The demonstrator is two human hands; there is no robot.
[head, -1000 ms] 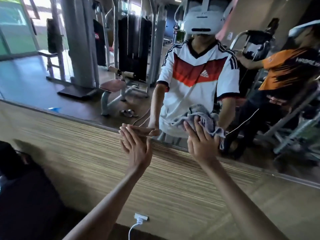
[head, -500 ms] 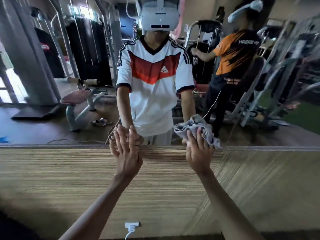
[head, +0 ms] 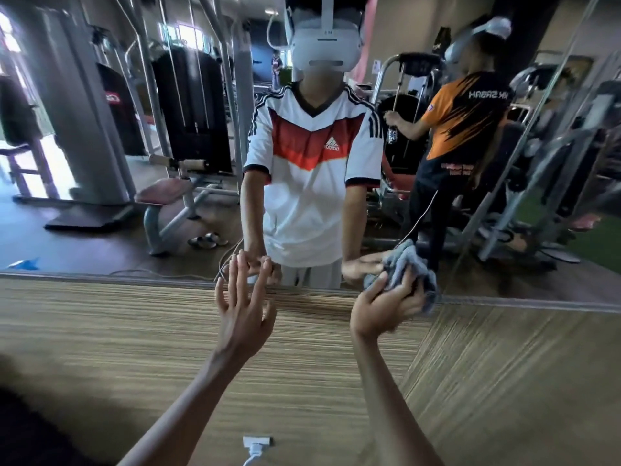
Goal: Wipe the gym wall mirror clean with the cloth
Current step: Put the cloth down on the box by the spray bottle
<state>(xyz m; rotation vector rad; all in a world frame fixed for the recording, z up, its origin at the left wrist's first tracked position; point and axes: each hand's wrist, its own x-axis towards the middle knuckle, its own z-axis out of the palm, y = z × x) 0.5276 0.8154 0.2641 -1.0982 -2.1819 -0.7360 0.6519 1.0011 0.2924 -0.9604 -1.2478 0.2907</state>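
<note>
The wall mirror [head: 100, 230] fills the upper half of the view and reflects the gym and me. Its bottom edge runs across at mid height above a striped wood-look panel [head: 117, 348]. My right hand [head: 383, 311] grips a bunched grey cloth [head: 408, 267] and presses it against the glass near the bottom edge, right of centre. Flat against the mirror's lower edge, fingers spread, rests my left hand [head: 240, 311], holding nothing.
A white wall socket with a plugged cable [head: 257, 443] sits low on the panel between my arms. A vertical mirror seam [head: 524, 129] runs at the right. Reflected behind me are weight machines, a bench and a person in an orange shirt [head: 460, 129].
The view has swung right and levelled out. My right hand has slid the cloth to the right along the mirror's lower edge and turned sideways. The left hand stays planted on the glass.
</note>
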